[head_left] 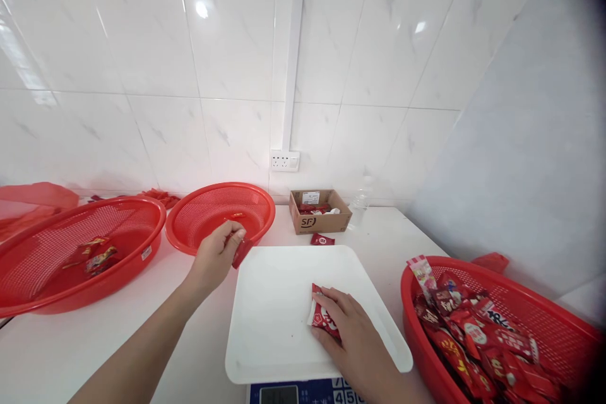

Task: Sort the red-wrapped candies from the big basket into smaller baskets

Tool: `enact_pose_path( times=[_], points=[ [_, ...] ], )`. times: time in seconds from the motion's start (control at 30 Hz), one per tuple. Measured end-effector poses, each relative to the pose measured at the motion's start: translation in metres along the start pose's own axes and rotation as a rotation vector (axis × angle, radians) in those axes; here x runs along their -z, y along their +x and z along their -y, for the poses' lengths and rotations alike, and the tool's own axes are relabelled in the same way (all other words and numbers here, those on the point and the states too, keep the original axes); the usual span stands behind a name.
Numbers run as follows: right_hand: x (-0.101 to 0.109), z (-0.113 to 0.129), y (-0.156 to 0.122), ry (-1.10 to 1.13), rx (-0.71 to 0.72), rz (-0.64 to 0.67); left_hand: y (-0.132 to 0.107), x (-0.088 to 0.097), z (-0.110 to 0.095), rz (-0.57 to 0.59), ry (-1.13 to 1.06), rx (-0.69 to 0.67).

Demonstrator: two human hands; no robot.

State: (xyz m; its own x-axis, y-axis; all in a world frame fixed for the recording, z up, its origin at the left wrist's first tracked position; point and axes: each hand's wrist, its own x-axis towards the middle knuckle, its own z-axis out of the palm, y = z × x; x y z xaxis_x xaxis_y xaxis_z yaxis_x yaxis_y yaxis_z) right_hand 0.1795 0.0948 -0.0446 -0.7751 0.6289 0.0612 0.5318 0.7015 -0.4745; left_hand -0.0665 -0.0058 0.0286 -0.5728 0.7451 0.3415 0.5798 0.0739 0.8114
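Observation:
My left hand (215, 255) is closed on a small red packet (240, 252), held just above the left edge of the white tray (274, 315) and next to the smaller red basket (222, 214). On the tray, my right hand (353, 331) rests with its fingers curled over a red and white packet (320, 314). The tray sits on a scale whose display and keys (307, 393) show at the bottom edge.
A big red basket (71, 252) at the left holds a few packets. Another red basket (502, 334) at the right is full of red packets. A small cardboard box (320, 211), a loose red packet (322, 240) and a clear bottle (360, 202) stand by the tiled wall.

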Motion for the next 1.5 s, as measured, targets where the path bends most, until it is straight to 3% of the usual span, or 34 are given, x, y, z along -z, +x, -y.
enact_pose_path(
  times=[0.23, 0.33, 0.47, 0.57, 0.67, 0.77, 0.83, 0.93, 1.1, 1.2, 1.33, 1.5],
  points=[
    [-0.001, 0.001, 0.002, 0.003, 0.002, -0.014, 0.021, 0.02, 0.001, -0.358, 0.125, -0.048],
    [0.0, 0.001, 0.002, -0.004, 0.004, -0.001, 0.04, 0.027, 0.016, -0.416, 0.247, -0.058],
    [0.0, 0.001, 0.001, -0.016, 0.009, -0.002, 0.054, 0.023, 0.047, -0.268, 0.335, -0.021],
    [-0.001, 0.0, 0.0, -0.01, 0.015, -0.013, 0.041, 0.007, 0.056, -0.128, 0.364, -0.026],
    [-0.001, 0.0, 0.0, 0.007, 0.036, -0.033, 0.013, -0.014, 0.043, 0.044, 0.337, -0.103],
    [0.001, 0.002, 0.001, 0.036, 0.051, -0.058, -0.016, -0.034, 0.018, 0.337, 0.234, -0.178],
    [0.003, 0.006, 0.003, 0.058, 0.053, -0.071, -0.031, -0.046, 0.004, 0.503, 0.176, -0.186],
    [0.005, 0.012, 0.006, 0.075, 0.038, -0.076, -0.044, -0.058, -0.007, 0.643, 0.124, -0.153],
    [0.011, 0.021, 0.008, 0.332, -0.026, -0.095, -0.051, -0.069, -0.01, 0.661, 0.04, -0.122],
    [0.015, 0.028, 0.006, 0.645, -0.089, -0.119, -0.052, -0.07, -0.017, 0.651, -0.164, -0.113],
    [0.017, 0.041, 0.004, 1.005, -0.169, -0.149, -0.058, -0.07, -0.028, 0.627, -0.49, 0.016],
    [0.013, 0.048, 0.003, 1.05, -0.178, -0.274, -0.062, -0.072, -0.027, 0.529, -0.608, 0.107]
  ],
)
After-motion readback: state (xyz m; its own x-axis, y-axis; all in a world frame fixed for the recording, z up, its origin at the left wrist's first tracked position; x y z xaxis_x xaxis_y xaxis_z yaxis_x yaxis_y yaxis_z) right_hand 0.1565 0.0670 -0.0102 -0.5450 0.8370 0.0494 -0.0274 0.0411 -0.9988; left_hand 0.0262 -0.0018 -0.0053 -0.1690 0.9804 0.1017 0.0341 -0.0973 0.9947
